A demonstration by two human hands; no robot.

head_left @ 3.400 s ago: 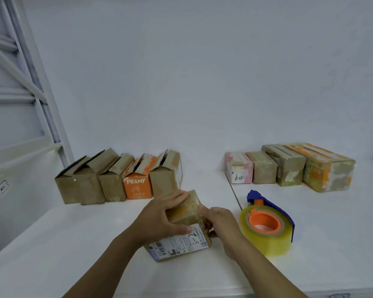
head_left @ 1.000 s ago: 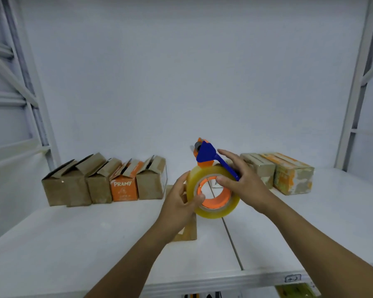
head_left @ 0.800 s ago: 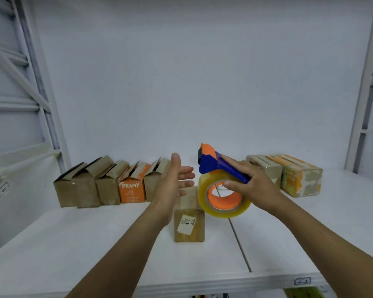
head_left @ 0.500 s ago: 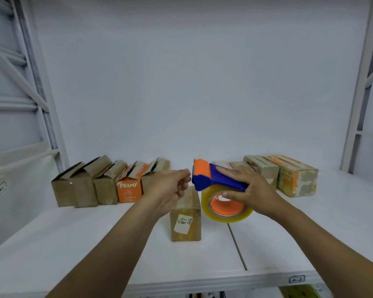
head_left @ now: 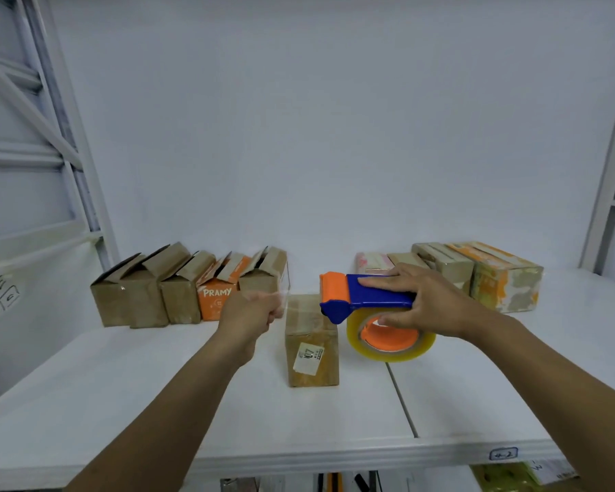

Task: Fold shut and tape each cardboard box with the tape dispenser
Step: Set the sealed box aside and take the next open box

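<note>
A small brown cardboard box [head_left: 311, 344] with a white label stands upright in the middle of the white shelf [head_left: 121, 403], its top flaps folded down. My right hand [head_left: 423, 307] grips the blue and orange tape dispenser [head_left: 366, 300] with its yellowish tape roll [head_left: 391, 344], held just right of the box top. My left hand [head_left: 253, 314], fingers curled, pinches the clear tape end [head_left: 281, 300] pulled out left of the box top.
A row of several open brown boxes [head_left: 150, 292], one orange marked PRAMY [head_left: 217, 296], stands at the back left. Several taped boxes [head_left: 476, 275] line the back right. Metal rack posts rise at both sides. The shelf's front edge runs near the bottom.
My left hand has drawn the tape end leftward away from the dispenser. The dispenser has levelled out and sunk a little beside the box top.
</note>
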